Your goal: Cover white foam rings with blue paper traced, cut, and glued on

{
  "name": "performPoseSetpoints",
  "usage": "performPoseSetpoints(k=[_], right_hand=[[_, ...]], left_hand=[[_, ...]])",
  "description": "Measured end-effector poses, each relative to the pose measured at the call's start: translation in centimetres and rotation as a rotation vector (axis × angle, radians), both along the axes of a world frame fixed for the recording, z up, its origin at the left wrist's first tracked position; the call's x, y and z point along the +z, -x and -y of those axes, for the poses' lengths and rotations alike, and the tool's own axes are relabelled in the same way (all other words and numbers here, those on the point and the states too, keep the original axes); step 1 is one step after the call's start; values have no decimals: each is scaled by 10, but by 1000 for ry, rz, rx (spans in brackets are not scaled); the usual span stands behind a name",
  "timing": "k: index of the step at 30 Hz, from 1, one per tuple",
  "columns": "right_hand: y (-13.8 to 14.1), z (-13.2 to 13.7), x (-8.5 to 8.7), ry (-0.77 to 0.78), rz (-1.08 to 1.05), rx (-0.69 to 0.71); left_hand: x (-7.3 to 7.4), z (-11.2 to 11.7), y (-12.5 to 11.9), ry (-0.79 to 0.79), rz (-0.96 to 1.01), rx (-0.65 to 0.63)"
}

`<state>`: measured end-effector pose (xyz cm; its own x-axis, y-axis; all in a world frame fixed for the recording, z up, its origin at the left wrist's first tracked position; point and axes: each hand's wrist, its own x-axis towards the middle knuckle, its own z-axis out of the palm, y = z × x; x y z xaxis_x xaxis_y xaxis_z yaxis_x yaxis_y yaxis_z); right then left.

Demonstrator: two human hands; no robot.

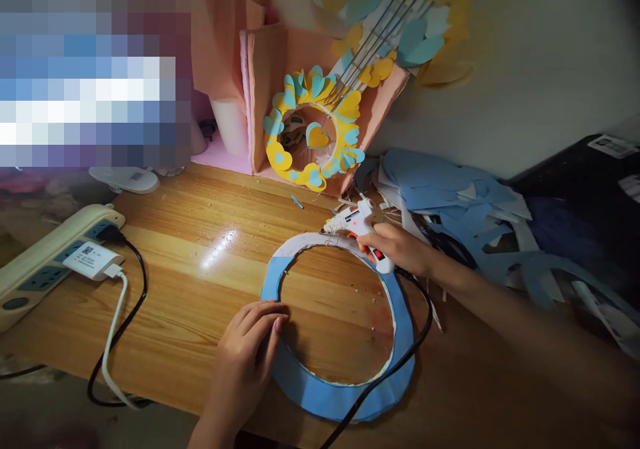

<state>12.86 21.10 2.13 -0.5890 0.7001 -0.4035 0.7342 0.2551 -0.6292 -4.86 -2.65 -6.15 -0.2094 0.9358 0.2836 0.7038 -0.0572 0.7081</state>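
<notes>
A flat paper ring (345, 395), mostly blue with a white upper arc, lies on the wooden table (200, 235). My left hand (250, 349) presses on the ring's left side, fingers bent and held together over its inner edge. My right hand (400, 245) grips a white hot glue gun (353, 221) with an orange trigger. Its nozzle points left and touches the white top of the ring. The gun's black cord (400, 362) loops across the ring's right side toward the table's front edge.
A pink cardboard model (280, 69) with a yellow and blue heart wreath (313, 129) stands behind. Blue paper scraps (450, 189) pile at the right. A power strip (50, 255) with a white charger (93, 259) and cables sits at the left.
</notes>
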Motion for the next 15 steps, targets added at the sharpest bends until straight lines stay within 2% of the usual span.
performPoseSetpoints(k=[7,12,15], right_hand=[[-14,0,1,35,1,-65],[-23,0,4,-49,24,-92],[-29,0,5,-25,48,-107]], left_hand=[[-1,0,0,4,5,-5],[0,-1,0,4,-7,-16],[0,-2,1,-5,-20,-19]])
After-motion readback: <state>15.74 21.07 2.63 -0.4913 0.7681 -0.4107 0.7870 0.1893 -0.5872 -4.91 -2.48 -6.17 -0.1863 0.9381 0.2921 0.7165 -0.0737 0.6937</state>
